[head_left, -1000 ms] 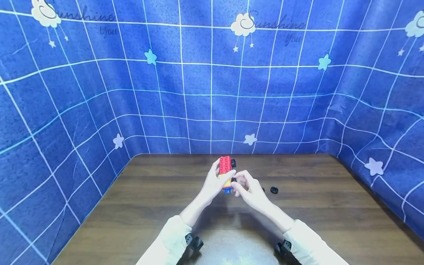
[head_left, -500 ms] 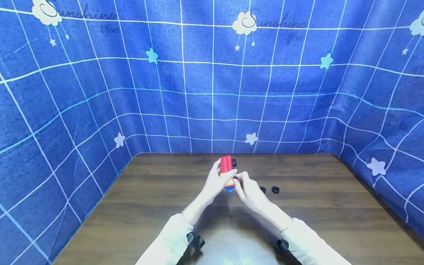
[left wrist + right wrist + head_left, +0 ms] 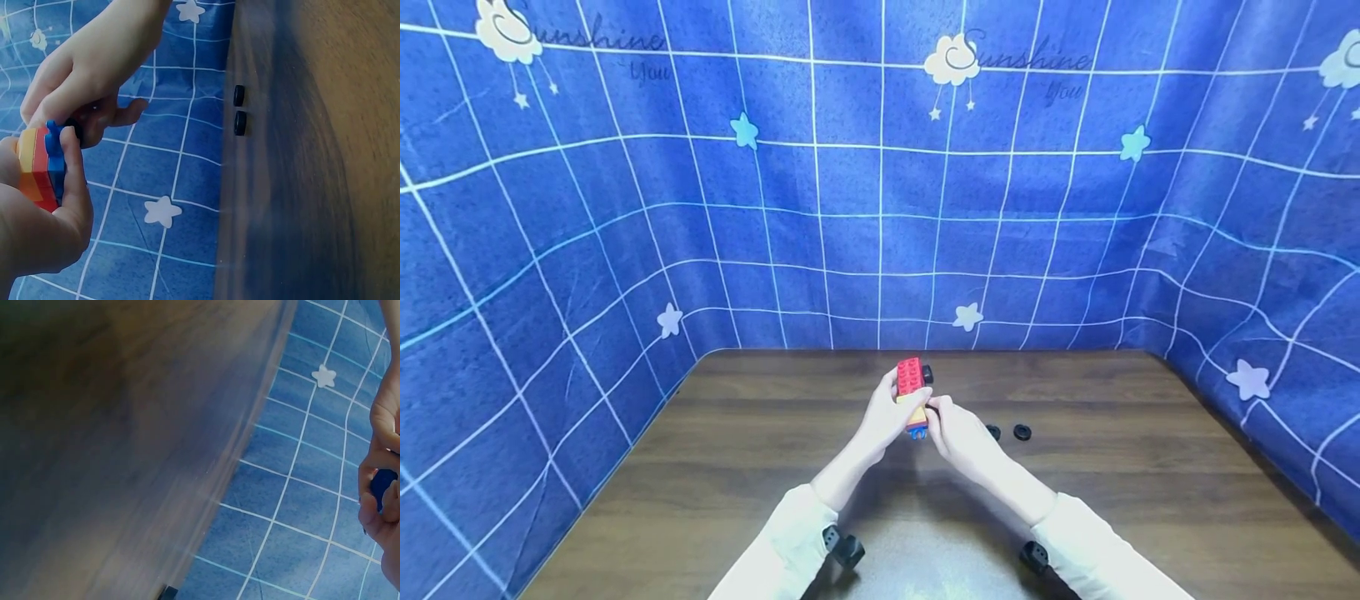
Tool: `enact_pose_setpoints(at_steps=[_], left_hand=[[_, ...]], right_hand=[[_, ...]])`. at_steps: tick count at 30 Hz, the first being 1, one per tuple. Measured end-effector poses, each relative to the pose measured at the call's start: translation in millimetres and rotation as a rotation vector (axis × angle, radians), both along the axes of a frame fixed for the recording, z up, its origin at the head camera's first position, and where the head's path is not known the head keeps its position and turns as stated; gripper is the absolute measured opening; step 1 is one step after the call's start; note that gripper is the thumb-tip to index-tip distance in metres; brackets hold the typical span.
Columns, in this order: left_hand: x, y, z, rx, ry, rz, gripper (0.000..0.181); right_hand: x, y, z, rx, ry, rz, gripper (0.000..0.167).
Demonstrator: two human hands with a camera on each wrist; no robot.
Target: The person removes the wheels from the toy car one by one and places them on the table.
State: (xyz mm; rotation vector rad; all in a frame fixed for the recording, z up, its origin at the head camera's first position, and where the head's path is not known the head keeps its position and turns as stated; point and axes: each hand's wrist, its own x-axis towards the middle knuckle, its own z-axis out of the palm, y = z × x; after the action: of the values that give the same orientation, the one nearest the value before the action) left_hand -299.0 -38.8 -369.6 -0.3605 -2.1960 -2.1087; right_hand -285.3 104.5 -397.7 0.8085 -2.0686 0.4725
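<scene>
My left hand (image 3: 880,423) holds a toy car (image 3: 909,377) built of red, yellow and blue bricks just above the table. Its thumb lies across the yellow part. A black wheel (image 3: 928,374) sits on the car's far right side. On the near right side, my right hand (image 3: 966,437) pinches another black wheel (image 3: 74,127) against the car, mostly hidden by the fingers. The left wrist view shows the car's blue end piece (image 3: 55,156) between the two hands. Only a bit of blue and parts of the hands show at the right edge of the right wrist view.
Two loose black wheels (image 3: 1022,432) (image 3: 240,123) lie on the wooden table (image 3: 760,433) to the right of my right hand. A blue gridded curtain (image 3: 850,192) with stars and clouds surrounds the table's back and sides.
My right hand has turned inward and its fingers have closed in on the wheel at the car's near side. A second loose wheel has come more into view. The left hand hardly moves.
</scene>
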Motion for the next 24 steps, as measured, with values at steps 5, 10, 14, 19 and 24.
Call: enact_pose_setpoints(at_steps=[5, 10, 14, 19, 24], left_hand=[[-2.9, -2.1, -6.5, 0.055, -0.081, -0.041, 0.068], [-3.1, -2.1, -6.1, 0.095, -0.087, -0.046, 0.069], [-0.6, -1.7, -0.5, 0.078, -0.035, -0.023, 0.073], [1.9, -3.4, 7.2, 0.061, 0.004, -0.01, 0.079], [14.2, -4.6, 22.0, 0.047, 0.032, -0.014, 0.077]], right_hand=[[-1.9, -1, -0.1, 0.043, 0.072, -0.011, 0.045], [1.6, -1, 2.8, -0.073, -0.131, 0.048, 0.016], [5.1, 0, 6.0, -0.264, -0.357, 0.181, 0.017], [5.9, -2, 10.3, -0.383, -0.45, 0.258, 0.022], [6.0, -4, 16.9, -0.492, -0.608, 0.282, 0.025]])
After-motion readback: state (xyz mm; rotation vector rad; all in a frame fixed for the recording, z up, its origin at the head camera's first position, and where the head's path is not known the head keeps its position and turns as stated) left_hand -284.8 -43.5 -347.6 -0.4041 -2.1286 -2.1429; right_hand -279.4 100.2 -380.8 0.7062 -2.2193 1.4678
